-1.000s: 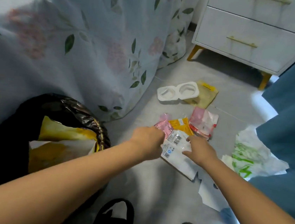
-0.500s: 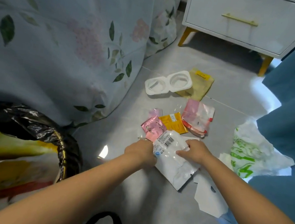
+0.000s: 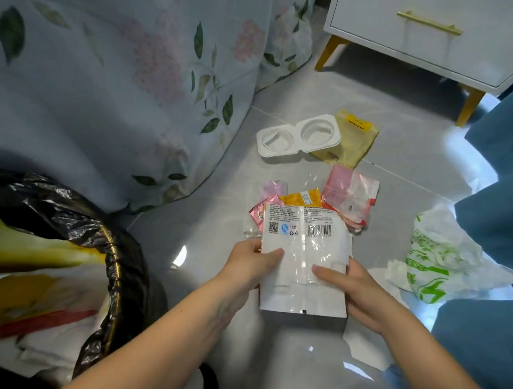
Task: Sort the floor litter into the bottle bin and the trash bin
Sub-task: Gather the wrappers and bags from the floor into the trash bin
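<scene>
Trash bin (image 3: 119, 262) lower left of frame, black-lined, part full. Left hand (image 3: 248, 265) pinching left edge of white wrapper (image 3: 303, 260) at centre, lifted off floor; right hand (image 3: 354, 290) gripping right edge. Best to release right, swing wrapper left over rim, drop flat, avoid snagging liner.

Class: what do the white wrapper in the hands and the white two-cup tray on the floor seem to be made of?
White wrapper: probably thin glossy plastic film; it creases and reflects light.
Two-cup tray: likely moulded matte plastic or pulp; it holds its formed hollows.
</scene>
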